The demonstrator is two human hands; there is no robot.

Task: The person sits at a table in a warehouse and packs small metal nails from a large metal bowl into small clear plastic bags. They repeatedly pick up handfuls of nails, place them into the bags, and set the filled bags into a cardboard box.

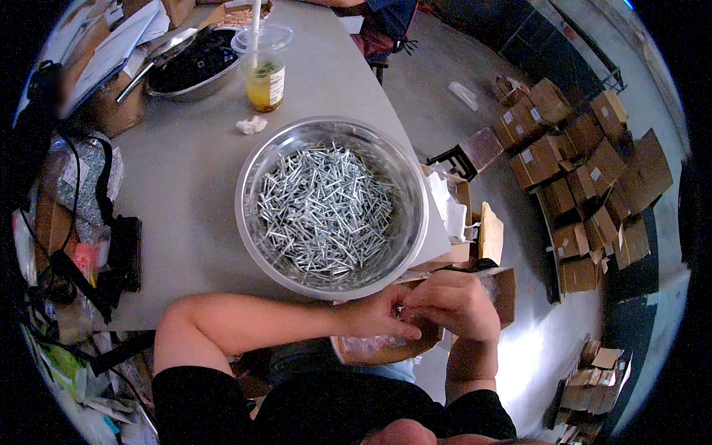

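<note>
A large shiny metal bowl [252,245] stands at the table's near right corner, filled with silver screws or nails [326,208]; which of the two I cannot tell. Just past its near rim, my left hand [380,315] is curled, with its fingers toward my right hand. My right hand [458,300] is closed and meets it fingertip to fingertip. Small shiny bits show between the hands, too small to name. Below them sits an open cardboard box [363,352] with clear plastic bags [367,343] inside.
On the grey table [178,178] are a lidded drink cup [265,81] with a straw, a crumpled tissue [252,124] and a dark-filled basin [196,70]. Bags and cables crowd the left. Stacked cartons [593,178] stand at right. Another person [382,26] is at the far side.
</note>
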